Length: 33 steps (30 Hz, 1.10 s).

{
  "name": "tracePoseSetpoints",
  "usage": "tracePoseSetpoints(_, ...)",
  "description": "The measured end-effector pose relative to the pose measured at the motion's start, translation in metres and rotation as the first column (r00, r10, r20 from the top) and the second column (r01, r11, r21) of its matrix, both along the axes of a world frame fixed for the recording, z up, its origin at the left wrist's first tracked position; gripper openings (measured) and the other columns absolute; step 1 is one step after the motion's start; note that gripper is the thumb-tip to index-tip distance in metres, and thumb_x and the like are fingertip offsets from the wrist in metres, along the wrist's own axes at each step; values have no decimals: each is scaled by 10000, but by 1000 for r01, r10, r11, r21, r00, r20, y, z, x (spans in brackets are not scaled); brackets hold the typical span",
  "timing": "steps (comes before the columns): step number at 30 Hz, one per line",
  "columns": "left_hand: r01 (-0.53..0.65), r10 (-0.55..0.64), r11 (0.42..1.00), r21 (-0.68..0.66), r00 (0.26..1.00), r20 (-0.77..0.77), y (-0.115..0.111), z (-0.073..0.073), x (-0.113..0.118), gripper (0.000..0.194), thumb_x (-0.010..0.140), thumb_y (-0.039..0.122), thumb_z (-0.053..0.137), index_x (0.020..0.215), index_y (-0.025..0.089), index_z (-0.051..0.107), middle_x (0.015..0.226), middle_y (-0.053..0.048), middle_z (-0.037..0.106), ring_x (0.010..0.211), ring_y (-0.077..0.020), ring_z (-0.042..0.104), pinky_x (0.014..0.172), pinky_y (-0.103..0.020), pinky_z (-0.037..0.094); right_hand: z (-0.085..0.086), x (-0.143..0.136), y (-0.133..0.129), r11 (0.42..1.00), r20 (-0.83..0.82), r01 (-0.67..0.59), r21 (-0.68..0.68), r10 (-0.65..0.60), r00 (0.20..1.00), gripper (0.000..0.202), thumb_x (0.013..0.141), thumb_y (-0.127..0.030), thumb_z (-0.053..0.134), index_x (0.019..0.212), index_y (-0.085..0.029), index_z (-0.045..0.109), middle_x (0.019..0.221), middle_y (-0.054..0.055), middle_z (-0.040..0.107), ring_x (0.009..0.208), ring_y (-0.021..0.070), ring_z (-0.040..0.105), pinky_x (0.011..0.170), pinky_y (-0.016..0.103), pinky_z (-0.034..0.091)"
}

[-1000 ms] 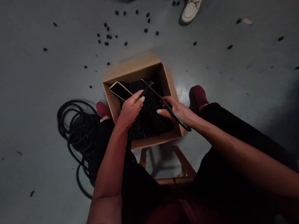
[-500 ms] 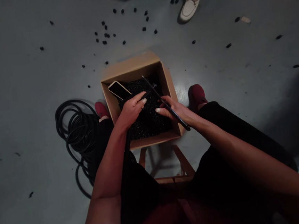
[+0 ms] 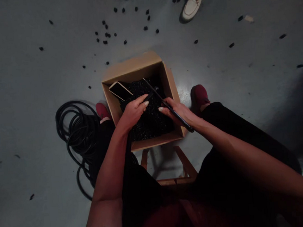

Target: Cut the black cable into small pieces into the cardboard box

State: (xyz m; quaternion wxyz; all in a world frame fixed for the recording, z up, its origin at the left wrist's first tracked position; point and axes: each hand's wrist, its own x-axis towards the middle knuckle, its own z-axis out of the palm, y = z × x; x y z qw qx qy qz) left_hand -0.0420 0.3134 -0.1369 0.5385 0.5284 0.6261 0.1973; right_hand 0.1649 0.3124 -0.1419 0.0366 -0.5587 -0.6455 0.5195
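My left hand (image 3: 134, 111) is closed with thumb and fingers pinched on a black rubber hose (image 3: 150, 95), whose end points up and right. My right hand (image 3: 177, 112) is closed around a long, thin dark tool (image 3: 176, 115) with a ridged handle and a narrow pale tip; its exact kind is unclear. The tool slants across, its tip up and left beyond the hose end. Both hands are over an open cardboard box (image 3: 146, 143). Small black cut pieces (image 3: 152, 125) fill its bottom, and a dark panel with a pale edge (image 3: 121, 91) leans in its left corner.
A coil of black hose (image 3: 77, 130) lies on the floor by my left leg. Loose black pieces (image 3: 106, 35) are scattered beyond the box. Another person's white shoe (image 3: 191, 7) stands at the top. Wooden stool legs (image 3: 186, 161) show below the box.
My right hand and the tool have shifted slightly right and down. The left hand keeps its hold on the hose almost unmoved.
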Motion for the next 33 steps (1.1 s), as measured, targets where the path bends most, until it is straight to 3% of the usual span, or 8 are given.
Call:
tracePoseSetpoints(14,108,-107,994,11,993,-46,1,-9,-3,445,886,333,452,1246,135,621,900,-34,668,738,-109,550,740,-230,454,-14,-3,-7,999,26,22,-30,-21,999,349,874,-534,451,1010,-222,527,835,81,641,816,280,601,672,353,405)
tracePoseSetpoints(18,156,-154,988,14,983,-104,2,-8,-4,428,897,313,424,1228,136,629,1002,-52,689,852,-139,600,830,-256,467,-16,-4,-8,1000,15,10,-26,-9,1000,319,872,-524,448,965,-226,512,796,68,624,790,266,593,649,337,389)
tracePoseSetpoints(23,243,-235,970,-9,931,-279,3,-13,-3,412,899,251,416,1226,114,627,1250,-105,638,1133,-211,576,1006,-306,405,-21,-5,-12,999,118,-26,-37,30,993,303,879,-536,422,842,-235,441,726,56,579,707,246,562,590,309,338)
tracePoseSetpoints(28,335,-335,940,-65,872,-357,1,-22,-3,395,917,248,392,1202,120,634,1102,-107,693,975,-205,632,920,-302,448,-25,-4,-16,996,132,-81,-45,86,987,287,898,-504,416,808,-231,421,715,47,570,664,216,536,581,292,322)
tracePoseSetpoints(33,300,-286,954,-14,892,-350,1,-26,-3,371,911,241,398,1155,139,658,1086,-86,690,980,-199,620,910,-293,442,-22,-3,-15,996,62,-19,-82,24,998,267,910,-446,460,771,-225,401,658,5,523,595,155,505,559,263,322)
